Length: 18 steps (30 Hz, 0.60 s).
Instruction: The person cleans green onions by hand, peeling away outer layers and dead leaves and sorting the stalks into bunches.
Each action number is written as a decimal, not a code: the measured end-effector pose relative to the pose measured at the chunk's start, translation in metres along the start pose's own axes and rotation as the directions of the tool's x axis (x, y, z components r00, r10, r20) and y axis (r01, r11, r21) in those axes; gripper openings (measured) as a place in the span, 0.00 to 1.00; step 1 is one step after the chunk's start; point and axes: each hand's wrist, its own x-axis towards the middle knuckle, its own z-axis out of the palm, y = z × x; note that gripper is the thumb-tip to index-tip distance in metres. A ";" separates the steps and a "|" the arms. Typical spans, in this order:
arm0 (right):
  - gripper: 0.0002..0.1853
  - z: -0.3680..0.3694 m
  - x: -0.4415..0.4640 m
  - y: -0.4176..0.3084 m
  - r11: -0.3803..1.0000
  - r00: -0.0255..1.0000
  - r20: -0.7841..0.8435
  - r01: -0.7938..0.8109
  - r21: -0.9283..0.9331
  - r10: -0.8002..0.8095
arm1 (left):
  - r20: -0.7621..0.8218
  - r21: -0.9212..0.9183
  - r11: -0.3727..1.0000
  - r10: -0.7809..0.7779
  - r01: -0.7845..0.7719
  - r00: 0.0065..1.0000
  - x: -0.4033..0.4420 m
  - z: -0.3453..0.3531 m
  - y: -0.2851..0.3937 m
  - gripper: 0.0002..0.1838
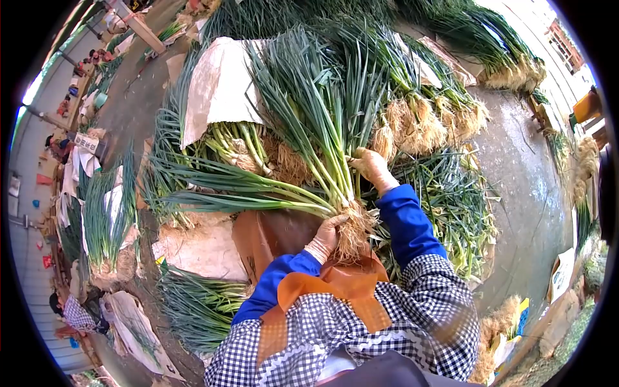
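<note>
My gloved left hand (pixel 325 238) is closed around the lower ends of a bunch of green onions (pixel 332 171), just beside their pale, stringy roots (pixel 352 232). Long green leaves fan upward and to the left from it. At the right edge of the same bunch, my gloved right hand (pixel 374 169) has its fingers curled on a stalk; its fingertips are partly hidden. Beneath the bunch lies a brown apron (pixel 258 235) over my lap. More rooted green onions (pixel 422 122) lie just beyond my right hand.
A pale sack (pixel 222 84) covers part of a green onion pile ahead. Loose leaf trimmings (pixel 451 206) heap up at my right. Another bundle (pixel 203 303) lies by my left elbow. Farther left, a person in a checked top (pixel 77 316) sits among more bundles on the concrete floor (pixel 522 168).
</note>
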 end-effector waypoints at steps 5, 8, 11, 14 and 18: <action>0.11 -0.008 -0.092 -0.002 0.734 0.832 0.300 0.175 0.657 -0.467 | 0.064 -0.112 0.988 0.114 -0.107 0.991 -0.004 -0.002 0.008 0.18; 0.08 -0.045 -0.142 0.034 0.912 0.555 0.801 -0.173 0.373 -0.223 | 0.019 -0.125 0.982 0.143 -0.139 0.990 -0.018 0.028 0.013 0.18; 0.12 -0.019 -0.146 0.107 0.985 0.622 0.771 -0.167 -0.043 0.139 | -0.015 -0.135 0.987 0.083 -0.084 0.996 -0.025 0.033 0.017 0.18; 0.26 0.015 -0.094 0.116 0.973 0.885 0.450 -0.195 0.121 0.121 | 0.003 -0.092 0.973 0.211 -0.210 0.977 -0.014 0.025 0.014 0.18; 0.28 0.021 -0.024 0.041 0.308 0.903 0.389 -0.428 0.850 0.181 | 0.105 -0.074 0.992 0.109 -0.101 0.989 -0.017 0.013 0.016 0.19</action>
